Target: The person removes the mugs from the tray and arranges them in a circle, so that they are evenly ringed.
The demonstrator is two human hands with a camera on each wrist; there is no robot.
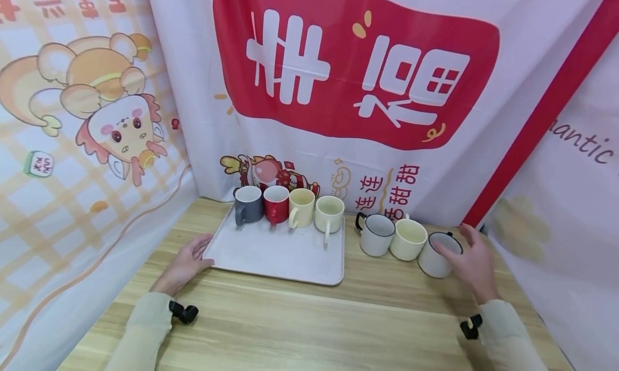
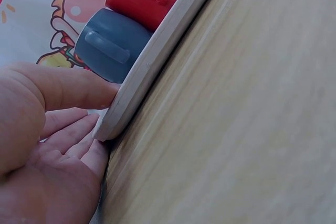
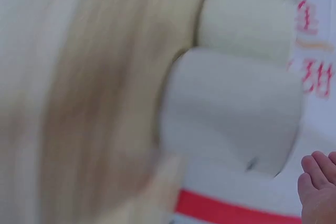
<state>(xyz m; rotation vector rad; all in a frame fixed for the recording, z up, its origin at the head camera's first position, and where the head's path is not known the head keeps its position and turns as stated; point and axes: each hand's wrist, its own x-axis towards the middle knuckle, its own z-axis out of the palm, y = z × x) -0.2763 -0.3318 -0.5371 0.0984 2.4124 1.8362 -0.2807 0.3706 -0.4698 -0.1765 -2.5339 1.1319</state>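
Our right sleeve (image 1: 508,333) leads to our uncurled right grip (image 1: 474,266), the end mug (image 1: 432,262) near its nine o'clock, while our left grip (image 1: 186,261) pinches the tray (image 1: 280,252).

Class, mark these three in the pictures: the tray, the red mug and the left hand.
Tray (image 1: 278,254): head view, bare upper surface.
Red mug (image 1: 281,210): head view, outer wall below the rim.
Left hand (image 1: 186,262): head view, back of the hand.

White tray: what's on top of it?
Tray: gray mug, red mug, yellow mug and pale green mug along its far side. Surface beneath them is covered, not visible.
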